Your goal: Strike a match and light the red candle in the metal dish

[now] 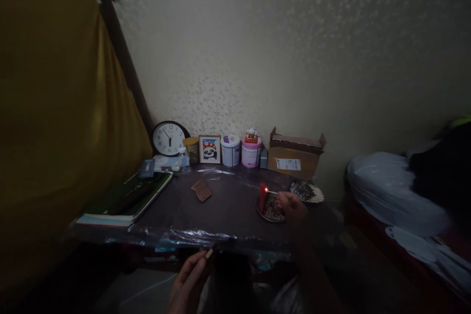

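Note:
My right hand (292,207) pinches a lit match (271,191) whose flame touches the top of a short red candle (262,197). The candle stands upright on a small round patterned plate (271,210) on the dark table. My left hand (192,280) is low, in front of the table's near edge, closed on a small matchbox (209,253). Two small brown pieces (201,190) lie flat near the middle of the table.
The plastic-covered table (228,216) carries books (128,201) at left, a clock (169,138), a framed picture (209,149), two tubs (241,152), a cardboard box (294,158) along the wall and a bundle of sticks (307,191). A yellow curtain (55,122) hangs left; bedding (397,191) lies right.

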